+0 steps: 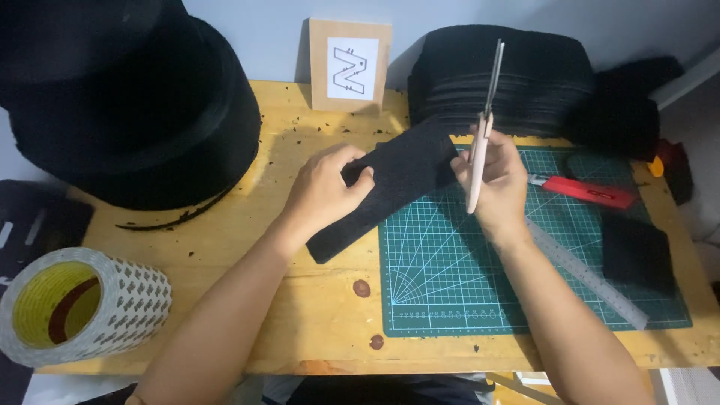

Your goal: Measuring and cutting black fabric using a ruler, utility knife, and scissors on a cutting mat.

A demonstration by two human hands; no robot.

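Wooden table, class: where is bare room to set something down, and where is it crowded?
Bare wood lies on the wooden table between the tape roll and the green cutting mat. The mat's near-left part is bare too. Crowded: the back edge with black felt stacks, and the mat's right side with ruler and red knife.

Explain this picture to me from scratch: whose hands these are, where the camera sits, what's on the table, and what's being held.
There is no machine here. A person works with bare hands, filmed by a camera on their head looking down. The left hand grips a black felt strip. The right hand holds scissors, blades shut and pointing up, and also touches the strip's end. On the wooden table lie a green cutting mat, a metal ruler, a red utility knife, a tape roll, a small black piece, stacked black felt and a large black roll.
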